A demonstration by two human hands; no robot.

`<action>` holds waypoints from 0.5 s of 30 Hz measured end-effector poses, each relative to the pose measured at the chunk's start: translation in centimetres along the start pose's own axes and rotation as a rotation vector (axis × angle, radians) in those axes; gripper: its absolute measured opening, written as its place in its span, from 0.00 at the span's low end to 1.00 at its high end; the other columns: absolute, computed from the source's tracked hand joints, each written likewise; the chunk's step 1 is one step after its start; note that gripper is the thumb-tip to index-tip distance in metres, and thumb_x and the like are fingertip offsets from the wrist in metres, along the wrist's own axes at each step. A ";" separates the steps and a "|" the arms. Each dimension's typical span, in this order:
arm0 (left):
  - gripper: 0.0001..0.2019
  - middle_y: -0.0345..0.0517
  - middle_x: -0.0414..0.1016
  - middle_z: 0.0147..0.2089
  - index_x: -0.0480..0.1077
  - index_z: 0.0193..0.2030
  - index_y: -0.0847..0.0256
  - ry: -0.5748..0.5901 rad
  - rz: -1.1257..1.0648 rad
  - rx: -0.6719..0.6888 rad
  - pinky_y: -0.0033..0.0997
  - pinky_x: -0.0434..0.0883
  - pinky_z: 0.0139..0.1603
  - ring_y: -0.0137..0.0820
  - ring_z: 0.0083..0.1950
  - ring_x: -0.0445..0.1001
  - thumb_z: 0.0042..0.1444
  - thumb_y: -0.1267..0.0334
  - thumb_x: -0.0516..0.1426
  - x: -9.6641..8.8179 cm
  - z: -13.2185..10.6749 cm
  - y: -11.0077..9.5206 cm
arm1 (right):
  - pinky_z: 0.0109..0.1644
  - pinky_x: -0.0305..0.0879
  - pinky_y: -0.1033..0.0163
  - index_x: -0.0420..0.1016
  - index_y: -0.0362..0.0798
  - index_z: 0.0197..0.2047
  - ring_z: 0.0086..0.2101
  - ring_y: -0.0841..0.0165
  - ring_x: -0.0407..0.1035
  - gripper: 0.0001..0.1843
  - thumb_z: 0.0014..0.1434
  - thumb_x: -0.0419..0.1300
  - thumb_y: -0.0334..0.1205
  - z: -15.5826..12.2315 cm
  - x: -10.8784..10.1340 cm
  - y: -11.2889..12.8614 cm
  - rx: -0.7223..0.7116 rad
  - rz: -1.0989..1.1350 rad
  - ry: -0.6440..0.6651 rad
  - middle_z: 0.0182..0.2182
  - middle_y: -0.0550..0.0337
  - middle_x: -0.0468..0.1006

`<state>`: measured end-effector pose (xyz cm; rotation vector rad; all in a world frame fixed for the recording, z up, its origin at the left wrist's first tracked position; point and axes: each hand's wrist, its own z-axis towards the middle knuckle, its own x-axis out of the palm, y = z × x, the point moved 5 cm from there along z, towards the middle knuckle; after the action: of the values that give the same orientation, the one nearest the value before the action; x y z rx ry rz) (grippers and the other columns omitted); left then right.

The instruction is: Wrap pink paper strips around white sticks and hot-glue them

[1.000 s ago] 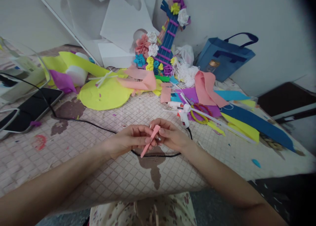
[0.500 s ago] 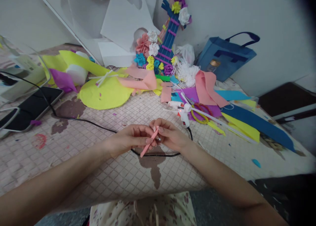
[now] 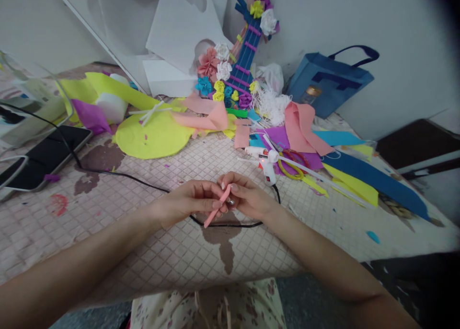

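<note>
Between my hands is a narrow strip of pink crepe paper (image 3: 212,217), folded or rolled lengthwise and slanting down to the left. My left hand (image 3: 196,198) pinches it around its middle, thumb on top. At the upper end, my right hand (image 3: 244,194) grips its tip between thumb and fingers, where the paper bends over. A small shiny metallic spot shows by the right fingers; I cannot tell what it is. Just beyond my right hand lies a white glue gun (image 3: 266,168) with a red light lit, beside yellow-handled scissors (image 3: 293,173).
A black cord (image 3: 125,176) crosses the table behind and beneath my hands. Coloured paper pieces, including a yellow oval (image 3: 154,139) and a blue strip (image 3: 381,182), lie around. Behind stand a flower-covered paper guitar (image 3: 244,65) and a blue bag (image 3: 323,84). A phone (image 3: 46,156) lies left.
The upper tip of the pink strip is now bent over toward my right thumb, where it stood pointed before. Both hands stay in nearly the same place.
</note>
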<state>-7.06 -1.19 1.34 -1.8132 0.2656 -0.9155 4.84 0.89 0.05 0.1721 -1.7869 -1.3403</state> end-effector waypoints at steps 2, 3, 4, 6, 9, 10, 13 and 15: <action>0.05 0.44 0.77 0.34 0.75 0.37 0.65 0.003 -0.002 -0.011 0.22 0.71 0.33 0.24 0.32 0.73 0.53 0.68 0.62 0.0 0.0 0.1 | 0.24 0.61 0.73 0.71 0.50 0.35 0.24 0.77 0.63 0.08 0.55 0.64 0.43 0.0 0.1 0.0 0.003 0.008 0.014 0.25 0.67 0.69; 0.05 0.44 0.77 0.34 0.74 0.37 0.65 0.003 -0.003 -0.016 0.22 0.71 0.33 0.25 0.32 0.73 0.53 0.68 0.62 0.0 0.0 0.1 | 0.24 0.61 0.73 0.71 0.49 0.35 0.24 0.77 0.63 0.07 0.56 0.64 0.42 -0.1 0.1 0.1 0.001 0.015 0.023 0.25 0.67 0.69; 0.05 0.44 0.77 0.34 0.74 0.37 0.65 0.004 -0.004 -0.019 0.22 0.71 0.32 0.25 0.32 0.74 0.52 0.68 0.62 0.0 0.0 0.1 | 0.24 0.60 0.73 0.70 0.49 0.35 0.24 0.77 0.62 0.07 0.56 0.63 0.42 -0.1 0.2 0.1 -0.001 0.021 0.032 0.25 0.67 0.68; 0.05 0.44 0.77 0.33 0.74 0.36 0.65 0.010 -0.007 -0.029 0.22 0.71 0.32 0.25 0.32 0.74 0.52 0.68 0.62 0.0 0.0 0.1 | 0.24 0.60 0.73 0.70 0.49 0.34 0.24 0.77 0.62 0.07 0.56 0.63 0.42 -0.1 0.3 0.2 -0.006 0.023 0.048 0.25 0.67 0.68; 0.05 0.44 0.77 0.33 0.74 0.36 0.65 0.015 -0.011 -0.047 0.23 0.71 0.33 0.25 0.32 0.74 0.52 0.68 0.63 0.1 -0.1 0.2 | 0.25 0.59 0.72 0.69 0.49 0.33 0.24 0.77 0.61 0.08 0.56 0.63 0.42 -0.2 0.3 0.3 0.003 0.008 0.059 0.26 0.66 0.68; 0.05 0.44 0.77 0.33 0.74 0.36 0.65 0.015 -0.012 -0.053 0.23 0.71 0.33 0.25 0.32 0.74 0.51 0.68 0.63 0.1 -0.1 0.2 | 0.25 0.60 0.71 0.69 0.49 0.33 0.24 0.76 0.61 0.08 0.56 0.64 0.42 -0.2 0.4 0.4 0.013 0.001 0.060 0.26 0.66 0.67; 0.05 0.43 0.77 0.33 0.74 0.36 0.64 0.014 -0.016 -0.066 0.23 0.72 0.32 0.25 0.32 0.74 0.51 0.68 0.63 0.0 -0.1 0.3 | 0.26 0.62 0.70 0.67 0.48 0.31 0.25 0.76 0.62 0.11 0.55 0.64 0.44 -0.3 0.4 0.4 0.047 -0.014 0.054 0.26 0.66 0.67; 0.05 0.43 0.77 0.33 0.74 0.36 0.64 0.015 -0.011 -0.070 0.23 0.71 0.32 0.25 0.31 0.74 0.51 0.68 0.63 0.0 -0.1 0.4 | 0.26 0.62 0.70 0.67 0.47 0.30 0.25 0.75 0.63 0.11 0.56 0.63 0.44 -0.3 0.4 0.3 0.056 -0.016 0.050 0.26 0.65 0.67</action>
<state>-7.01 -1.44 1.04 -1.8745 0.3000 -0.9380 4.91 0.57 0.55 0.2491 -1.7851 -1.2873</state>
